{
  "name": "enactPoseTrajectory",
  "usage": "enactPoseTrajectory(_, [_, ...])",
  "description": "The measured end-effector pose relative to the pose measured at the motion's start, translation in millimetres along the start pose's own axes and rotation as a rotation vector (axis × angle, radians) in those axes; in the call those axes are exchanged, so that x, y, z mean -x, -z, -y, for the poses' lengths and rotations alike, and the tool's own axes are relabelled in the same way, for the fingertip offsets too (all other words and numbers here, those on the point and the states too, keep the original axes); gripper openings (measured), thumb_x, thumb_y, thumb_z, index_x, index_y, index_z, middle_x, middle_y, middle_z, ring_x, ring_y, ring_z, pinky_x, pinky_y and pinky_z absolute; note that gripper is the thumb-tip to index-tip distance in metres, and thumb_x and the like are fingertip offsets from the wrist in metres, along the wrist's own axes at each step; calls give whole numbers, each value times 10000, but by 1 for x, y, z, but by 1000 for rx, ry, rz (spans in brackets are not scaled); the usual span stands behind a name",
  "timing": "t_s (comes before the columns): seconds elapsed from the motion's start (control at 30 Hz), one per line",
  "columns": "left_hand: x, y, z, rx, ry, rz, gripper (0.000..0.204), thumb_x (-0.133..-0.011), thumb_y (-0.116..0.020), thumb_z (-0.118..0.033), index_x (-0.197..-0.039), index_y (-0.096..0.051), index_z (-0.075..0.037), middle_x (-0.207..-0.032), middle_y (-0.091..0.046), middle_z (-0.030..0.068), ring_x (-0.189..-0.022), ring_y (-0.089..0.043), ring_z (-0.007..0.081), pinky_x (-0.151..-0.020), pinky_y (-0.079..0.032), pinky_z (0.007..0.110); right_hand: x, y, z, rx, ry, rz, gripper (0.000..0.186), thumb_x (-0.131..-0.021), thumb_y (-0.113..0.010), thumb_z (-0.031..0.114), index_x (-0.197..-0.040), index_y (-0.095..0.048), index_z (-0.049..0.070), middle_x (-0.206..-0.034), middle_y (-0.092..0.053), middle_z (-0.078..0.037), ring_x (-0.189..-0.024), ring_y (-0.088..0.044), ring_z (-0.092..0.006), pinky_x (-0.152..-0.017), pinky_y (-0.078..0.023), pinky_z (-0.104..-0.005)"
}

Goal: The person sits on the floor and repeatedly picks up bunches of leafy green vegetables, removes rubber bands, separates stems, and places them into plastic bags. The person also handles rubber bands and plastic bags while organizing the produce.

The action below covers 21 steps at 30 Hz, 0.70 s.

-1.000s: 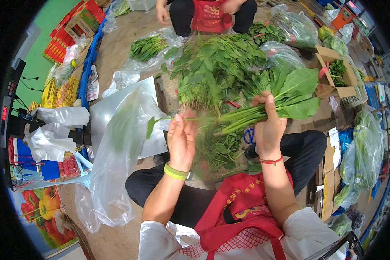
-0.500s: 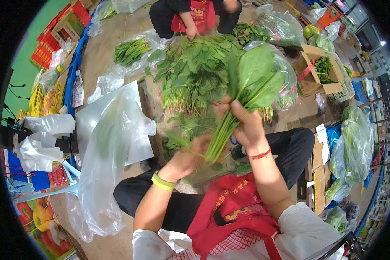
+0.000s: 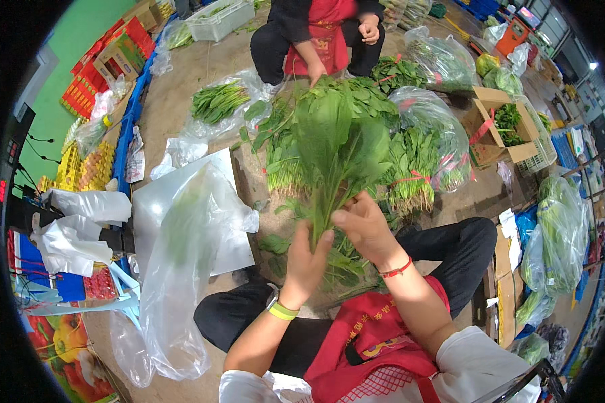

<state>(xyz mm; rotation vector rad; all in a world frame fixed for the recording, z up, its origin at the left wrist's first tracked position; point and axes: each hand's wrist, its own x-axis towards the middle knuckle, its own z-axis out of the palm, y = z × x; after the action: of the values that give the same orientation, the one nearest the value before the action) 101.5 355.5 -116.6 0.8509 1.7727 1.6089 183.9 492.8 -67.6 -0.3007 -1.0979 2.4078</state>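
An upright bunch of leafy greens (image 3: 336, 144), broad leaves up and pale stems down, stands in front of me. My left hand (image 3: 307, 258) is closed round the lower stems. On the bunch's right side my right hand (image 3: 366, 228) pinches stems between thumb and fingers; some fingertips are hidden. Behind the bunch lies a pile of greens (image 3: 286, 161) with roots toward me, partly covered by it. A tied bundle of greens (image 3: 411, 168) with a red band lies to the right. Loose leaves (image 3: 343, 265) lie on the floor below my hands.
A co-worker in a red apron (image 3: 319, 47) sits opposite, one hand at the pile. On the left lie a white board (image 3: 161, 208) and a clear plastic bag (image 3: 188, 269). A cardboard box (image 3: 501, 127) and bagged vegetables (image 3: 551, 228) stand at the right. My bent legs flank the work area.
The bunch has swung left and become more upright. My left hand has risen from the stem ends to grip the lower stems. My right hand has moved down and left along the bunch.
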Motion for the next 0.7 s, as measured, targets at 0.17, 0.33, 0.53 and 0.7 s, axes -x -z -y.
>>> enactPoseTrajectory(0.17, [2,0,0,109,-5,-4,339,-1007,-606,-201,-1260,-514,5,-1084,-620,122,-993,-583,194,-880,-477,332,-7,-18,2,231,135,-41,786,-782,-819,-32,-1446,-402,31,-1393,-550,-103,-1256,-548,-195,-1067,-444,-368])
enactPoseTrajectory(0.33, [1,2,4,-113,-186,-42,250,-1054,-557,-218,-1226,-476,-56,-864,-531,5,-721,-510,116,-651,-441,266,-8,-21,1,354,180,-45,807,-759,-853,-14,-1426,-398,8,-1346,-551,-83,-1235,-537,-181,-1062,-439,-362])
enactPoseTrajectory(0.53, [4,-1,-28,-236,-37,-76,447,-998,-638,-180,-1345,-410,-15,-1071,-605,102,-949,-608,229,-795,-509,356,-14,-13,-14,309,130,-135,716,-802,-823,6,-1399,-428,-2,-1283,-590,-80,-1149,-581,-168,-994,-486,-372])
enactPoseTrajectory(0.7, [-3,15,-4,275,213,213,528,-967,-655,-151,-1399,-368,-49,-1076,-640,143,-806,-720,278,-515,-566,354,-20,-1,14,371,-48,71,384,-915,-739,143,-1242,-621,-22,-1133,-708,-81,-1025,-656,-169,-938,-511,-346])
